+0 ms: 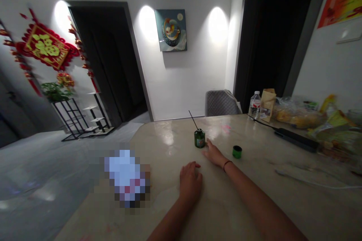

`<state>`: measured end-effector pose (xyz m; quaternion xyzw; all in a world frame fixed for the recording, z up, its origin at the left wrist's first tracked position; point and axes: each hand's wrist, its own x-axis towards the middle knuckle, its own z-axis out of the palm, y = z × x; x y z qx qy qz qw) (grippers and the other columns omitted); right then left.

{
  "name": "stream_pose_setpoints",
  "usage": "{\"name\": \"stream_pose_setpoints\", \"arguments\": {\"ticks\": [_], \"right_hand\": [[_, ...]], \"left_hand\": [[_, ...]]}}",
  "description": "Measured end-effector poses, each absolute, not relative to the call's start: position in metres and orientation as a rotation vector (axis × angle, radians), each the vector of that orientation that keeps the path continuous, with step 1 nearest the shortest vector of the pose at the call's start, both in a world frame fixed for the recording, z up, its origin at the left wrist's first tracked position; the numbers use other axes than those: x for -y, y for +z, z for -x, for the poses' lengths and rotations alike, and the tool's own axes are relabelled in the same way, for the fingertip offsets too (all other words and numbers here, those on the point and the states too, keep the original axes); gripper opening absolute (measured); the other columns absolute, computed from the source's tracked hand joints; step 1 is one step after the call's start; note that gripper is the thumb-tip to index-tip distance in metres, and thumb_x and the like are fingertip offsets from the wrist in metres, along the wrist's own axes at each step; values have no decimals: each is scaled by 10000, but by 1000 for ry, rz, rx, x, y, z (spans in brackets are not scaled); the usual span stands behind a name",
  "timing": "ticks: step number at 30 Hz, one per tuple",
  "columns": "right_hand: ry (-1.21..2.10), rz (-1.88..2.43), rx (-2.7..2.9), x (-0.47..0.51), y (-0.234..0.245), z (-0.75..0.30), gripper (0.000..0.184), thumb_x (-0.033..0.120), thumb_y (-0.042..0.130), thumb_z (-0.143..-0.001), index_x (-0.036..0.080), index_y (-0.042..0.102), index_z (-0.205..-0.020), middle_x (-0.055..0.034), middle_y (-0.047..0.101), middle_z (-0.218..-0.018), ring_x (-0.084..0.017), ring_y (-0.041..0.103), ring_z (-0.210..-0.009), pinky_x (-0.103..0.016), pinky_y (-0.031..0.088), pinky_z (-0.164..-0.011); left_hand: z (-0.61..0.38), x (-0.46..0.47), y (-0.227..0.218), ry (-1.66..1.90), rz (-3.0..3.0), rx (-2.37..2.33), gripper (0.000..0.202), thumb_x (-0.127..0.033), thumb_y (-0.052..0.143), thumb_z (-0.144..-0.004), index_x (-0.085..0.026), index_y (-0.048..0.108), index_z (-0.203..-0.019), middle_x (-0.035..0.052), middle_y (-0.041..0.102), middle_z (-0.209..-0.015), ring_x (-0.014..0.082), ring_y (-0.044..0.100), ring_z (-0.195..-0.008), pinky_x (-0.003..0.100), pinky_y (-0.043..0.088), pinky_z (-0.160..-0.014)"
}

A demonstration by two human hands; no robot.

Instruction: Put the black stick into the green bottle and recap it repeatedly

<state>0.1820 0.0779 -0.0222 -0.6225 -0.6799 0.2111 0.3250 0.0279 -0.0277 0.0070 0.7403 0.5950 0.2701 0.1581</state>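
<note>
The left hand (190,182) is resting loosely open, fingers bent, on the marbled tabletop (161,205), which is stretching leftward to a pale, blurred object (126,175) near the edge, while a white cable (311,182) is trailing off right. The right hand (214,153), half open, is reaching between a green ring-shaped cap (237,152) and a green glass bottle (199,141) holding a leaning dark stick (194,120), though contact is unclear. Farther right, a black power strip (296,139), clear bag (296,115) with yellowish contents, water bottle (255,106) and paper bag (267,106) are crowding the table, a grey chair (222,103) standing beyond the far edge.
</note>
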Motion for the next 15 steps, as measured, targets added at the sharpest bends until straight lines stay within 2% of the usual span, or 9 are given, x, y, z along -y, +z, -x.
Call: {"name": "stream_pose_setpoints", "arguments": {"ticks": [3,6,8,9,11,13,15], "right_hand": [[572,1672,1841,-66,-18,-186,773,239,508,-765,39,92,-1385,-185,456,-1290,-225,404,-1208,-310,331,-954],[546,1650,1919,-51,-12,-192,767,217,482,-780,58,52,-1394,-173,459,-1291,-217,424,-1188,-305,326,-946],[506,1637,1976,-39,-6,-197,772,202,466,-790,101,5,-1401,-153,507,-1247,-204,477,-1130,-294,353,-903],[460,1644,2007,-33,-3,-199,774,194,457,-796,132,-19,-1403,-138,544,-1204,-200,515,-1080,-289,373,-866],[307,1695,2075,-20,2,-202,753,172,425,-816,191,-47,-1403,-104,612,-1075,-195,577,-946,-276,402,-776],[99,1768,2164,-9,6,-205,713,126,381,-830,239,-29,-1403,-78,633,-951,-188,593,-836,-262,407,-700],[-115,1820,2268,2,7,-207,693,71,352,-827,289,30,-1400,-71,614,-902,-183,579,-797,-250,402,-656]], "left_hand": [[-27,26,5,785,-2143,-1677,299,-123,457,-711,-181,567,-983,57,561,-1171,171,465,-1112,335,247,-1027],[-27,23,4,813,-2102,-1674,274,-115,455,-718,-187,581,-950,44,592,-1116,162,492,-1074,333,250,-1025],[-26,20,3,827,-2049,-1685,323,-134,449,-742,-180,546,-1047,49,604,-1088,155,514,-1038,314,288,-996],[-25,19,4,835,-2026,-1691,388,-146,443,-759,-175,488,-1143,52,605,-1080,149,530,-1009,295,324,-959],[-23,17,6,844,-1999,-1711,560,-165,416,-795,-180,257,-1332,49,603,-1066,133,565,-919,252,391,-848],[-21,16,8,787,-2022,-1762,656,-164,364,-829,-225,30,-1390,30,607,-1025,115,586,-786,226,412,-726],[-19,16,10,630,-2125,-1843,671,-132,319,-839,-281,-39,-1387,29,593,-1022,114,583,-732,220,397,-653]]}}
